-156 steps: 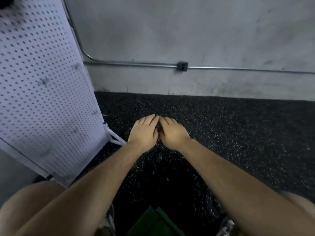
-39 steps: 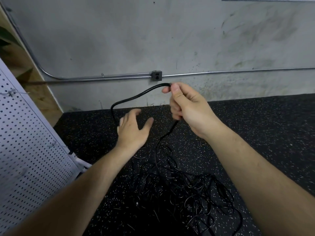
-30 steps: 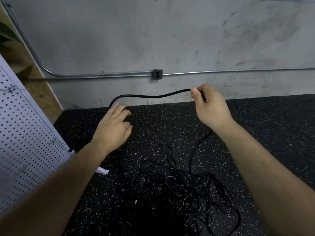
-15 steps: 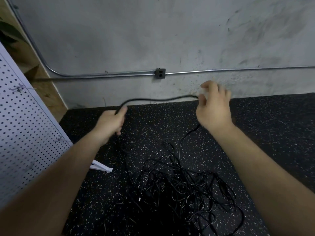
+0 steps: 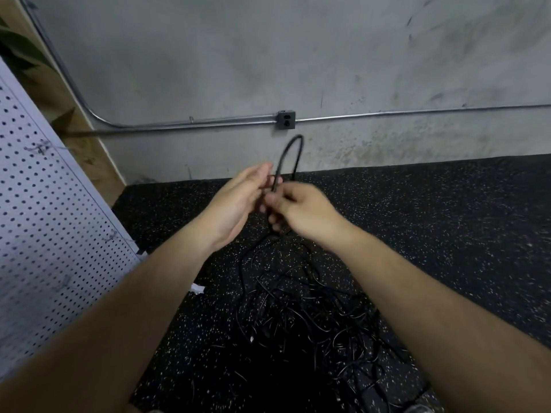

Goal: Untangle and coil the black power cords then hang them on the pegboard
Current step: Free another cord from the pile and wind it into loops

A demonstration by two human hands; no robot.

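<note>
A black power cord (image 5: 293, 150) stands up in a narrow loop above my two hands, which meet at mid-frame. My right hand (image 5: 301, 208) pinches the loop's two strands together at its base. My left hand (image 5: 238, 201) is palm-up against the cord, fingers loosely curled beside it. From the hands the cord drops into a tangled pile of black cords (image 5: 310, 317) on the speckled black floor. The white pegboard (image 5: 50, 228) leans at the left, with small wire hooks on it.
A grey concrete wall with a metal conduit (image 5: 185, 124) and a dark outlet box (image 5: 286, 120) runs across the back. The pegboard's white foot (image 5: 198, 288) lies on the black rubber floor near the pile. A wooden panel stands behind the pegboard.
My hands were apart with a length of cord stretched between them. They have come together at the centre, folding that length into an upright loop.
</note>
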